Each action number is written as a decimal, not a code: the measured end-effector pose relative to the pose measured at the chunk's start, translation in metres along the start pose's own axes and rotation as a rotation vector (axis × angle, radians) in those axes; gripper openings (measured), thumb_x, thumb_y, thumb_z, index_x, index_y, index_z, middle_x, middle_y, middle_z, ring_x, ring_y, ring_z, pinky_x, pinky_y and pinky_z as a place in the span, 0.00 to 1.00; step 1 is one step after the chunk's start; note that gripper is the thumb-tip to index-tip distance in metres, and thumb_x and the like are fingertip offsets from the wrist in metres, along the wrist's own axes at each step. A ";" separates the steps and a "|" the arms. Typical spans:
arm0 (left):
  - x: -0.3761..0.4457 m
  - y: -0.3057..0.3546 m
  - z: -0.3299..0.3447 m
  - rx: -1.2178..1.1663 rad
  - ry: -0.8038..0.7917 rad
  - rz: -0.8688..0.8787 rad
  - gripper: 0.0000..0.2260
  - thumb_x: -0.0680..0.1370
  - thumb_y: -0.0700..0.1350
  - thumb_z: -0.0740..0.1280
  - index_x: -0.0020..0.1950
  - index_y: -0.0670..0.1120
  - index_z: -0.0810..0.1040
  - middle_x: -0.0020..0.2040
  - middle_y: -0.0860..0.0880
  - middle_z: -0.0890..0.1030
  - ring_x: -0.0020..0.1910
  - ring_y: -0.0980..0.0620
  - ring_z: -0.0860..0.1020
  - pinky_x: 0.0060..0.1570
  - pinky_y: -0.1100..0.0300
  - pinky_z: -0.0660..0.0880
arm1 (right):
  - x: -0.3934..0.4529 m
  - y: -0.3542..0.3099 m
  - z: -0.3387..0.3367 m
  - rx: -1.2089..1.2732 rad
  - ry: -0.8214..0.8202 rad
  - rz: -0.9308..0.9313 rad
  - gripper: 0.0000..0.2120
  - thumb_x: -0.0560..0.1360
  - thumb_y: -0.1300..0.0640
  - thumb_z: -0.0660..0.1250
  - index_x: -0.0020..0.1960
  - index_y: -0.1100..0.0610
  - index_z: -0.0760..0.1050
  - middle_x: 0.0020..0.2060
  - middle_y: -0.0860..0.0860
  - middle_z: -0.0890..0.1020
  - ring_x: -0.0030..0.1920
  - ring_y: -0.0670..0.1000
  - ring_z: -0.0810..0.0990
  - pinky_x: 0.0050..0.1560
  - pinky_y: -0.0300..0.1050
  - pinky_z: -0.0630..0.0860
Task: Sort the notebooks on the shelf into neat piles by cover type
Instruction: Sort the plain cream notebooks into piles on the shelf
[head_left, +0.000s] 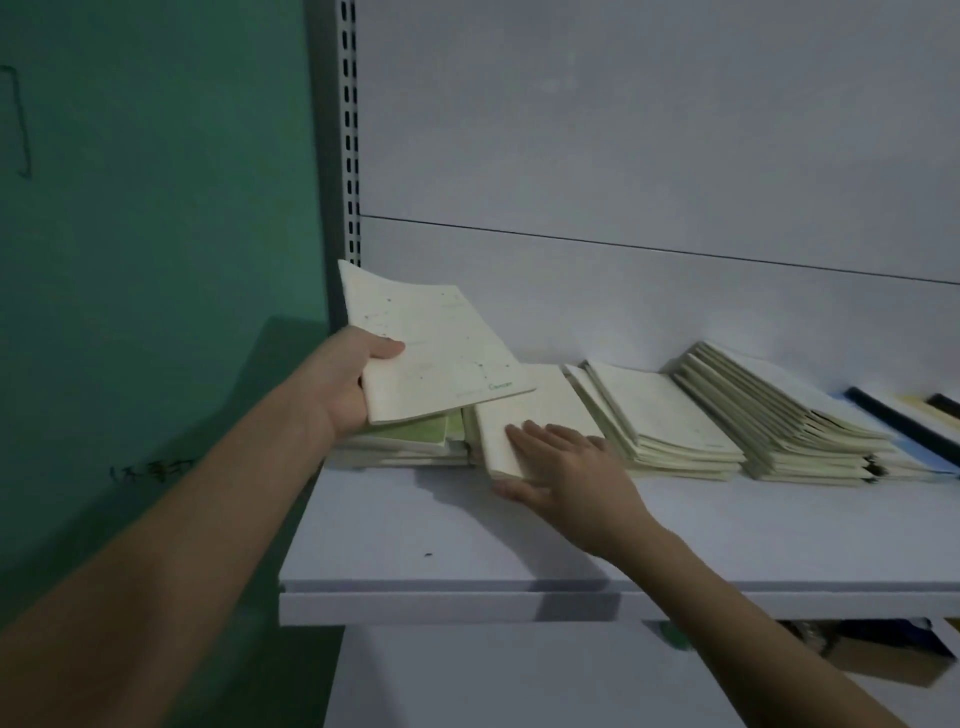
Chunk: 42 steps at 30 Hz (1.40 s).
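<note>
Head view: left hand (345, 387) grasps a thin cream paper-covered notebook (434, 345) by its near-left edge, raised; right hand (563, 470), fingers straight, rests on a plain cream notebook (535, 410) lying on the white metal shelf (467, 540).

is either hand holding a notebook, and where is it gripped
The left hand grips a cream notebook by its left edge, lifted. The right hand lies flat on another notebook.

2 hands in view: left hand (340, 387), right hand (566, 475). 1 shelf (467, 545). 4 notebook piles on it, approx: far-left pile (410, 441), second pile (524, 415), third pile (670, 421), fourth pile (789, 415). 1 lifted notebook (431, 343). Notebooks per pile: can't count.
</note>
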<state>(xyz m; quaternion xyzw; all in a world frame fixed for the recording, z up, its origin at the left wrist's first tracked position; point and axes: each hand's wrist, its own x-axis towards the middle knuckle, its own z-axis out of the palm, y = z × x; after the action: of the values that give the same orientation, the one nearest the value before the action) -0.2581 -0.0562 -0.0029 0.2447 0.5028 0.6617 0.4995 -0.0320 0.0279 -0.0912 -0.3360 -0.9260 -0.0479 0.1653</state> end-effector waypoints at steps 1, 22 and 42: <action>0.000 0.001 -0.003 -0.007 0.007 0.005 0.13 0.80 0.32 0.58 0.61 0.43 0.75 0.57 0.42 0.81 0.53 0.42 0.81 0.42 0.45 0.80 | -0.007 0.001 -0.002 -0.009 0.000 -0.010 0.36 0.74 0.29 0.48 0.76 0.47 0.59 0.74 0.45 0.66 0.73 0.50 0.64 0.68 0.52 0.63; -0.025 -0.002 0.022 0.081 0.112 0.083 0.15 0.80 0.34 0.59 0.67 0.42 0.71 0.52 0.43 0.81 0.47 0.44 0.80 0.38 0.48 0.78 | 0.050 0.044 -0.056 0.627 0.586 0.303 0.20 0.80 0.49 0.60 0.36 0.61 0.74 0.28 0.54 0.77 0.31 0.58 0.75 0.33 0.51 0.71; -0.010 0.000 -0.004 -0.037 0.099 0.069 0.18 0.78 0.37 0.64 0.68 0.42 0.71 0.56 0.40 0.81 0.52 0.42 0.81 0.30 0.52 0.81 | 0.018 0.002 -0.027 0.631 0.161 0.167 0.34 0.75 0.33 0.50 0.74 0.50 0.66 0.71 0.45 0.70 0.71 0.46 0.67 0.69 0.43 0.62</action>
<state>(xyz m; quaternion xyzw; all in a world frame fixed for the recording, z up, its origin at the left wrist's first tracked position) -0.2575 -0.0670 -0.0026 0.2193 0.5058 0.6991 0.4553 -0.0361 0.0352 -0.0603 -0.3380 -0.8484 0.2285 0.3372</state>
